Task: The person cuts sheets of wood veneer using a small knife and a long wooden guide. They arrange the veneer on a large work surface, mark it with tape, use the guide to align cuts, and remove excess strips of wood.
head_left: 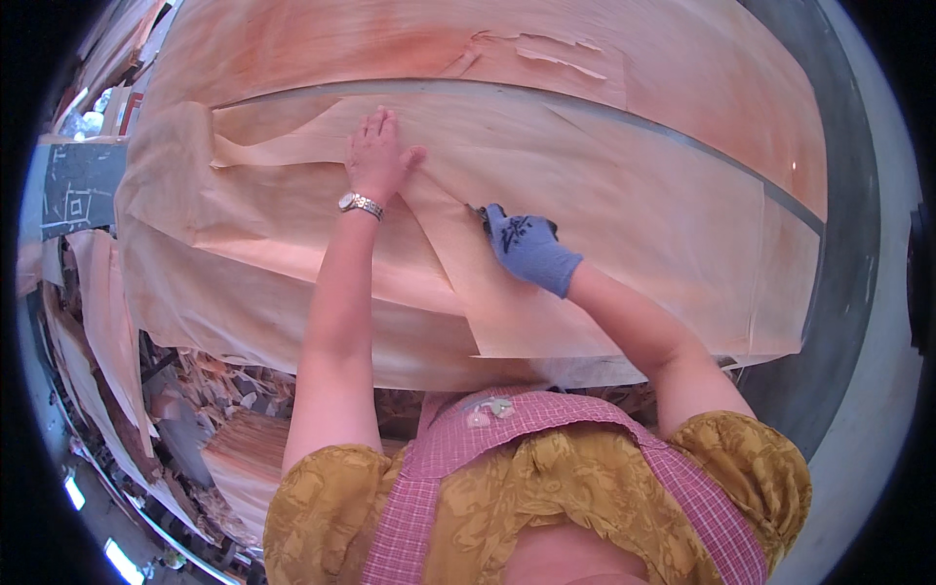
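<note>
My bare left hand (pixel 377 161) lies flat with its fingers stretched out on a thin, pinkish-tan wood veneer sheet (pixel 624 234). A watch is on that wrist. My right hand (pixel 522 244), in a blue-grey glove, is closed around a small knife (pixel 478 211). Only the knife's dark tip end shows; the fist hides the rest. Its tip touches the veneer near a slanting edge that runs up toward my left hand. Left of that edge, a loose veneer strip (pixel 273 151) with a ragged outline lies over other creased sheets.
A long dark gap (pixel 546 96) crosses the work surface beyond my hands. Farther back lies another veneer sheet (pixel 390 49) with a torn patch. Scraps and a veneer stack (pixel 244 448) sit below the near edge at left. A grey metal edge (pixel 858 283) borders the right side.
</note>
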Demonstrator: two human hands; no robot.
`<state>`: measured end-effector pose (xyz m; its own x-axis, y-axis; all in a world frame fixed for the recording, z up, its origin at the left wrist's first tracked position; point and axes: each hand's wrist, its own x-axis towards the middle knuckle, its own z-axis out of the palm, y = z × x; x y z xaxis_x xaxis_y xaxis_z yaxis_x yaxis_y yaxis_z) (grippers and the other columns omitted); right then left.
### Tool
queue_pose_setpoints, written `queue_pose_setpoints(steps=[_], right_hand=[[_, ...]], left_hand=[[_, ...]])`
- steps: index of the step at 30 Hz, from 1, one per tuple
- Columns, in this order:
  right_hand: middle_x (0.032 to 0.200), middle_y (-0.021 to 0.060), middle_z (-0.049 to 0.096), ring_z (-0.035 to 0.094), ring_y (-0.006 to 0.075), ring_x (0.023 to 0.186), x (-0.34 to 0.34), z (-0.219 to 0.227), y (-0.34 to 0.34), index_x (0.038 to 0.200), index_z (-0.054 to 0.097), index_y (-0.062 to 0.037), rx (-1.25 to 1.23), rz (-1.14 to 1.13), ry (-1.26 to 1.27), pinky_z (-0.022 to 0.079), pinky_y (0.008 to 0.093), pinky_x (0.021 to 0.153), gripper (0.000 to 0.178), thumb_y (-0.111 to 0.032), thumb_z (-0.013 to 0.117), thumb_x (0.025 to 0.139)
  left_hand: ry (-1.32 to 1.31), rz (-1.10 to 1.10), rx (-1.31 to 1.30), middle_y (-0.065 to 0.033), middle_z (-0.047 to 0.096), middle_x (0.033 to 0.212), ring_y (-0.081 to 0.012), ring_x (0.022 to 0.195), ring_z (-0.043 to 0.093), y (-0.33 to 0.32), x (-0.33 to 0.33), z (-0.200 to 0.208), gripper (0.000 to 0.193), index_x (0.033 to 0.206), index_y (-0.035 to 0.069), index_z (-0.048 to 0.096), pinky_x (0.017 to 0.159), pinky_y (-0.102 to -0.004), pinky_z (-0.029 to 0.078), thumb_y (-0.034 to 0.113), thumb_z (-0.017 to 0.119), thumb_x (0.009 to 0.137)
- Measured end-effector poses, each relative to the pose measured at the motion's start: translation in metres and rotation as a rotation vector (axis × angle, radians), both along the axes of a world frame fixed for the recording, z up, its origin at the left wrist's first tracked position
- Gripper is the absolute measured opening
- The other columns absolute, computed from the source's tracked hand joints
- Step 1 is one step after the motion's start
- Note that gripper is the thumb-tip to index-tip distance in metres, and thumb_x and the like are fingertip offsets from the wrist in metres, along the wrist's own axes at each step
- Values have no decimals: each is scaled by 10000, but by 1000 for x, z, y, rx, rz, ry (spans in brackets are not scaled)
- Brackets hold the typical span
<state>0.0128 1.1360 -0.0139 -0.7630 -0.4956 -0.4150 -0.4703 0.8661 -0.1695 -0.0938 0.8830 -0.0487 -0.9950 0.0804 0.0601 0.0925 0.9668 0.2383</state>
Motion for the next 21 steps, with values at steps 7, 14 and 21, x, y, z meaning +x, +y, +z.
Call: queue_pose_setpoints(steps=[7,14,21], right_hand=[[709,151,665,656,341,605,-7,-4,67,1071,500,-63,-131,170,88,466,484,490,193,-205,410,976],[721,152,667,671,326,615,-28,24,173,1038,504,-91,-46,252,-98,460,480,486,152,-206,460,947],[610,101,613,622,272,495,-50,14,212,1030,532,-120,-20,476,9,429,416,464,138,-221,502,940]], left_hand=[[-155,-75,-29,-172,436,1467,-365,1334,406,101,17,22,731,1406,121,475,1109,-468,332,390,742,782],[-30,-136,-153,-125,350,1535,-347,1381,351,174,20,14,668,1443,196,443,1120,-558,270,349,689,842],[103,-192,143,-50,279,1580,-319,1472,184,267,26,-4,566,1452,358,430,1159,-602,94,400,576,907]])
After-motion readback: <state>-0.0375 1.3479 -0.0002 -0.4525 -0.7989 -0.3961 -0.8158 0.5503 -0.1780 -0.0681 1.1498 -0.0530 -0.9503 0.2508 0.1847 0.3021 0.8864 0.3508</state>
